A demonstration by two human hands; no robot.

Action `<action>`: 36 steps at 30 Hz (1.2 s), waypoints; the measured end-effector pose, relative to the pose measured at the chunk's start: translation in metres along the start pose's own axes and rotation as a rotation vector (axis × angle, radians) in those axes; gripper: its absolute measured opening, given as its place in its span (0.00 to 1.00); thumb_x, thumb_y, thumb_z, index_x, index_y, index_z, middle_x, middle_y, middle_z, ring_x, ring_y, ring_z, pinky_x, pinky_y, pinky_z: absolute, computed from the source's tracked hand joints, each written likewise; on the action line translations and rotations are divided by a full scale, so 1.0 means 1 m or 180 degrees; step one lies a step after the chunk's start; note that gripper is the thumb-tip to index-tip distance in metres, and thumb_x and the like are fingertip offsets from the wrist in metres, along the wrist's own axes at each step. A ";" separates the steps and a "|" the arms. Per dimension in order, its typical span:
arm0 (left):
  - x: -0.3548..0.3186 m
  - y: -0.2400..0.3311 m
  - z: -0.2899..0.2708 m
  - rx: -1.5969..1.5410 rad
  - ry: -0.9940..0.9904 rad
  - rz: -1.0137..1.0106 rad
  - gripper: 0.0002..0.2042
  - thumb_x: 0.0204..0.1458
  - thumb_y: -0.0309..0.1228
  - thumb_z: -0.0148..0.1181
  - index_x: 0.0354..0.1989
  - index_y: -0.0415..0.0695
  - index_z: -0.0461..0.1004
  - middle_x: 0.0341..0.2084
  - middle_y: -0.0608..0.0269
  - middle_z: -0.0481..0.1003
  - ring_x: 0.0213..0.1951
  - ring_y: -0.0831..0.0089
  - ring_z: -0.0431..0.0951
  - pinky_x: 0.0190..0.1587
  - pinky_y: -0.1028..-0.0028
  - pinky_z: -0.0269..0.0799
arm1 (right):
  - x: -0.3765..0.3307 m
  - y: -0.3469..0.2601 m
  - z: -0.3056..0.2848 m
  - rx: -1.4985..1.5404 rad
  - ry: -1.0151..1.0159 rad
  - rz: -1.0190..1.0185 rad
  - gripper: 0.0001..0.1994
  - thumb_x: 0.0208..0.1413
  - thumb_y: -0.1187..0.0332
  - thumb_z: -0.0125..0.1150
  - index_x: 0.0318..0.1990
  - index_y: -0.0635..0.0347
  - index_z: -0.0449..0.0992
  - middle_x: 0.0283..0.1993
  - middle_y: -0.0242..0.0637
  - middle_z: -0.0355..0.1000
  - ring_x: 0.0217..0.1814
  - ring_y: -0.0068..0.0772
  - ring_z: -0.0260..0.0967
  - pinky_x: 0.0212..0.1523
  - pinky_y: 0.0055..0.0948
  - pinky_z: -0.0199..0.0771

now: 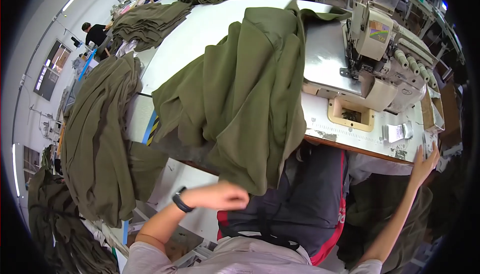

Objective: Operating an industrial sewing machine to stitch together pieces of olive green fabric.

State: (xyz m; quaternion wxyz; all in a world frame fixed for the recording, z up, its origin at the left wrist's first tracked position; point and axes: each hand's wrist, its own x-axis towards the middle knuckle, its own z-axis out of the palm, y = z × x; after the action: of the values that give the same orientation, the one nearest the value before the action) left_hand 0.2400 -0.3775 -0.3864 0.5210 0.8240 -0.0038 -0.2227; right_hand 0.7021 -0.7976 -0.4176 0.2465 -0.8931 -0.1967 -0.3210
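Note:
An olive-green fabric garment piece (250,89) lies in folds over the white table and hangs off its front edge. Just below its hanging end is my left hand (225,196), fingers curled in and slightly blurred; whether anything is inside them is hidden. A dark band circles that wrist. At the table's right front corner, my right hand (425,166) has its fingers apart around the edge, close to a small narrow metallic object too indistinct to name. The sewing machine (375,49), with several thread guides, stands right of the garment.
Olive fabric piles (100,134) hang at the left, with another stack (150,21) behind. A clear plastic packet (397,132) lies before the machine, near an open cardboard box (432,109). A dark padded bundle (300,199) covers my lap. Other people work at the far left.

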 end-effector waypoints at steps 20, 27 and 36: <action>0.083 0.050 -0.132 0.2855 0.3049 -0.0418 0.17 0.57 0.37 0.56 0.44 0.33 0.72 0.29 0.49 0.74 0.43 0.57 0.79 0.49 0.68 0.73 | -0.189 -0.392 -0.050 0.3277 -0.3344 -0.2545 0.13 0.51 0.70 0.61 0.45 0.61 0.74 0.43 0.49 0.74 0.44 0.48 0.74 0.42 0.38 0.76; -0.044 0.115 -0.130 -0.1552 0.3614 0.2290 0.16 0.55 0.24 0.52 0.52 0.36 0.72 0.50 0.54 0.75 0.53 0.59 0.74 0.59 0.65 0.68 | -0.038 -0.305 -0.078 0.3706 -0.1457 -0.0236 0.11 0.59 0.76 0.55 0.48 0.62 0.77 0.39 0.33 0.76 0.40 0.25 0.73 0.42 0.24 0.72; -0.228 0.255 -0.137 -0.0237 0.3820 0.3122 0.16 0.63 0.34 0.47 0.52 0.37 0.70 0.50 0.55 0.74 0.50 0.64 0.76 0.54 0.66 0.71 | -0.051 -0.437 -0.046 0.3991 -0.2992 -0.1799 0.31 0.56 0.74 0.51 0.69 0.58 0.55 0.70 0.52 0.55 0.74 0.45 0.50 0.71 0.34 0.48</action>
State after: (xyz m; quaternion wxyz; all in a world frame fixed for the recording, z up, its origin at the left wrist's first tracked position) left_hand 0.1433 -0.3222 -0.0356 0.5003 0.6896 -0.0778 0.5178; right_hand 0.4205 -0.4836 -0.2837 0.5005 -0.5482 -0.6381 0.2046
